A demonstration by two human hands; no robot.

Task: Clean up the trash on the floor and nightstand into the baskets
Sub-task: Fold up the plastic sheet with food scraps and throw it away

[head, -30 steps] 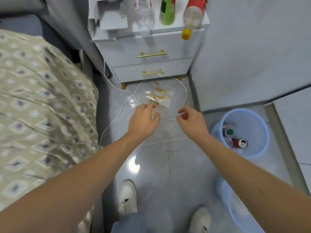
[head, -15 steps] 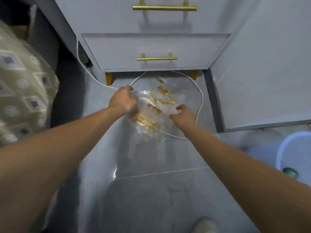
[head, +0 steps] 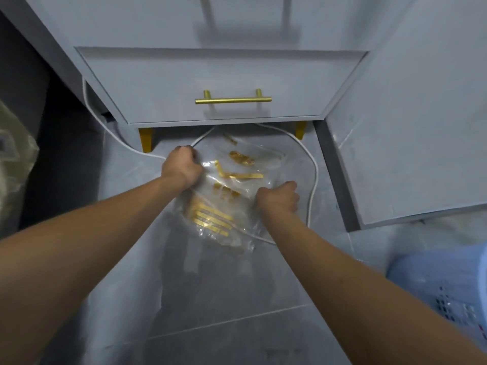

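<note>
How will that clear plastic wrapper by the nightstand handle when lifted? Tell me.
The clear plastic wrapper is probably floppy: it crumples under the left hand and right hand. It looks thin, so likely light. It may snag the white cable looped beside it.

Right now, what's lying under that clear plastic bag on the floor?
A white cable loops around the plastic bag and passes under its near edge on the tile floor. Anything beneath both hands is hidden.

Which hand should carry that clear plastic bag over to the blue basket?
Probably the right hand: it grips the plastic bag on the side nearer the blue basket. The left hand would have to cross over.
</note>
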